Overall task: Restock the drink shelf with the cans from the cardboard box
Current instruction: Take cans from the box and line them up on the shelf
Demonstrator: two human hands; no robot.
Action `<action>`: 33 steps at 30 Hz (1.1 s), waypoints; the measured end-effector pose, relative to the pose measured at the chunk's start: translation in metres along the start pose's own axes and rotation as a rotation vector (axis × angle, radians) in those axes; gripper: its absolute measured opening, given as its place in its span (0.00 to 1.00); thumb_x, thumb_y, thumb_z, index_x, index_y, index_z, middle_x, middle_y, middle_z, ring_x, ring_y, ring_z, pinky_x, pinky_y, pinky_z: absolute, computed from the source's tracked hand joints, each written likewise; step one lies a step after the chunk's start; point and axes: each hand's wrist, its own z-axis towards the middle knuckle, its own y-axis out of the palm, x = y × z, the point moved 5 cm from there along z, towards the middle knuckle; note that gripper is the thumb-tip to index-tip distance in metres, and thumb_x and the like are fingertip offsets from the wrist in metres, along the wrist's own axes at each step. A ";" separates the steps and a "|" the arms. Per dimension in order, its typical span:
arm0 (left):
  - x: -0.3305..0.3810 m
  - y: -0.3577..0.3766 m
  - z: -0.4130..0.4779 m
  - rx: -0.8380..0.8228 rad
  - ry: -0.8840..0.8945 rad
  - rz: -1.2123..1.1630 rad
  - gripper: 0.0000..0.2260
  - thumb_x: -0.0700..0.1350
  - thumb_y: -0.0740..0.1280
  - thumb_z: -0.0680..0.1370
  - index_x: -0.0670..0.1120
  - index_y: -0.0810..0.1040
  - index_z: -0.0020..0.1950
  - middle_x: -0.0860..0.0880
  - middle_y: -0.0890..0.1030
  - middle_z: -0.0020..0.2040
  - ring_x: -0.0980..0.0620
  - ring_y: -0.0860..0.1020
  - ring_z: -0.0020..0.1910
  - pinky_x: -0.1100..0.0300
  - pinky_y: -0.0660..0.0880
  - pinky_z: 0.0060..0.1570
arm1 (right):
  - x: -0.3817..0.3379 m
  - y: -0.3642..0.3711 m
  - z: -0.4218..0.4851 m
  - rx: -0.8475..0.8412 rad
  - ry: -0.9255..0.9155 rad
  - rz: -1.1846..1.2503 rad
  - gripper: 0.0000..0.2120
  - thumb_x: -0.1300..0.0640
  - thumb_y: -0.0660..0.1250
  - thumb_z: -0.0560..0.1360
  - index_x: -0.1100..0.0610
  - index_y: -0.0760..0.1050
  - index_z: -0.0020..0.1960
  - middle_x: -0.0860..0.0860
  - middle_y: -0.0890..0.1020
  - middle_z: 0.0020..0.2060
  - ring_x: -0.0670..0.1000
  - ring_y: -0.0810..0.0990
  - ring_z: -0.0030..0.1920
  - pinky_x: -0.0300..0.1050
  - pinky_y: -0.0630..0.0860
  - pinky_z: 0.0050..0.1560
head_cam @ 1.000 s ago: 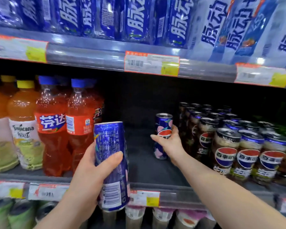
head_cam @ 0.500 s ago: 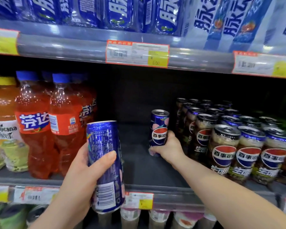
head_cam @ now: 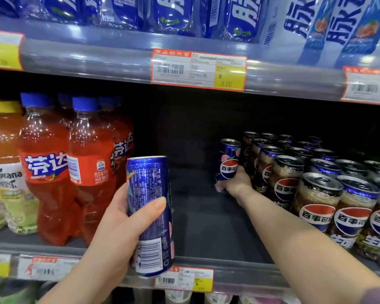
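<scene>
You have two blue cans in play, one in each hand. Your left hand (head_cam: pixel 119 227) holds the first blue can (head_cam: pixel 149 205) upright in front of the shelf edge, thumb across its printed side and fingers (head_cam: pixel 121 216) curled round behind it. Your right hand (head_cam: pixel 235 183) reaches deep into the shelf (head_cam: pixel 217 227), its fingers wrapped round the lower part of the second blue can (head_cam: pixel 228 163). That can stands upright with its round logo facing you. Your hand hides its base, so whether it rests on the shelf cannot be told.

Just to the right of it stands a block of brown-and-blue cans (head_cam: pixel 316 194): three across the front, with rows running back into the dark, too dim to count. On the left are two red-orange bottles (head_cam: pixel 46 172) in front with more blue caps behind, and one yellow-capped juice bottle (head_cam: pixel 2 172).

Compared with a second ago, the second blue can has moved rightward, from the open gap to just beside the block, and its logo has turned to the front. Your left hand holds its can as before.

The shelf floor is dark grey, with a price tag (head_cam: pixel 184 278) on its front rail. The shelf above carries blue-wrapped bottles (head_cam: pixel 169 12) and an orange-edged price label (head_cam: pixel 199 70) reading 6.00.
</scene>
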 end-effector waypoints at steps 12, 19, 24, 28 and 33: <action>-0.004 0.003 0.007 -0.022 0.025 0.006 0.22 0.55 0.73 0.54 0.58 0.78 0.48 0.45 0.85 0.45 0.49 0.83 0.39 0.54 0.79 0.39 | 0.004 -0.004 0.000 0.060 0.038 0.001 0.36 0.68 0.73 0.57 0.60 0.66 0.64 0.57 0.76 0.59 0.59 0.76 0.57 0.47 0.76 0.46; 0.005 0.032 0.033 -0.029 0.064 0.040 0.20 0.44 0.72 0.68 0.54 0.73 0.57 0.52 0.82 0.47 0.56 0.81 0.42 0.60 0.77 0.43 | -0.013 -0.019 -0.044 0.107 -0.154 -0.203 0.37 0.57 0.72 0.70 0.55 0.56 0.73 0.59 0.63 0.68 0.60 0.71 0.63 0.46 0.70 0.60; 0.002 0.063 0.085 -0.059 0.089 0.111 0.23 0.40 0.72 0.71 0.51 0.69 0.62 0.54 0.80 0.48 0.59 0.80 0.42 0.65 0.75 0.41 | -0.005 -0.022 -0.073 -0.043 -0.182 -0.255 0.33 0.60 0.70 0.69 0.54 0.61 0.71 0.58 0.67 0.66 0.58 0.71 0.64 0.45 0.68 0.61; -0.021 0.077 0.120 -0.019 0.071 0.216 0.29 0.39 0.75 0.67 0.49 0.68 0.65 0.53 0.79 0.50 0.57 0.79 0.46 0.65 0.73 0.40 | 0.011 -0.023 -0.080 -0.098 -0.157 -0.259 0.34 0.60 0.71 0.68 0.54 0.62 0.71 0.56 0.69 0.66 0.56 0.73 0.63 0.48 0.71 0.65; -0.058 0.080 0.147 0.023 0.016 0.354 0.24 0.40 0.77 0.65 0.48 0.70 0.56 0.46 0.80 0.55 0.47 0.79 0.53 0.55 0.75 0.52 | 0.020 -0.026 -0.079 -0.130 -0.167 -0.271 0.32 0.60 0.69 0.71 0.53 0.61 0.72 0.54 0.69 0.66 0.49 0.73 0.55 0.48 0.71 0.65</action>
